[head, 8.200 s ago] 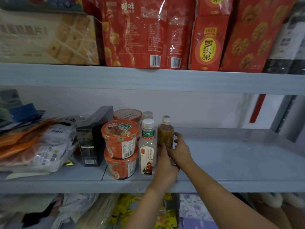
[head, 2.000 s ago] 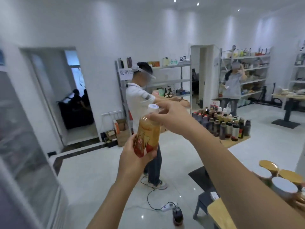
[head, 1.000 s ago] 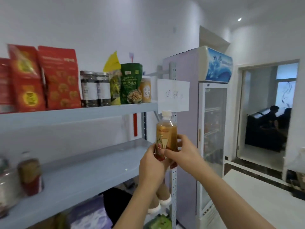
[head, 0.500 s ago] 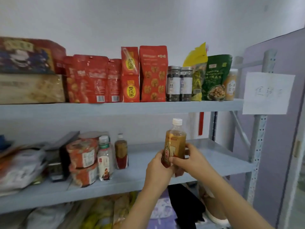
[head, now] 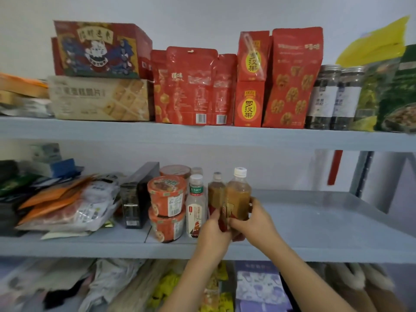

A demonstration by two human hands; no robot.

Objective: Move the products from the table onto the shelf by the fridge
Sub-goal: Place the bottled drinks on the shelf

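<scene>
Bottle (head: 238,194): amber drink, white cap, upright over the middle shelf (head: 315,219). Base is hidden behind our fingers, so we can't tell if it's down yet.
Left hand (head: 215,228): wrapped round the lower label from the front-left, gripping.
Right hand (head: 254,219): fingers curled round the right side of the same bottle, gripping.
Two-hand hold: we judge it keeps the bottle vertical and lets us steer it into a tight gap.
Spot: just right of its twin (head: 216,192), which stands beside the pale bottle (head: 195,206). Drinks sit in one row, so ours extends it.
Left of row: two stacked noodle cups (head: 167,197) and a black box (head: 137,197), so there's no room that side.
Right of row: bare shelf, which looks like the reason we fill rightward.
Risk: twin is touching or nearly so, and a sideways nudge could tip it.
Next: we'd seat the base flat, then let go.
</scene>
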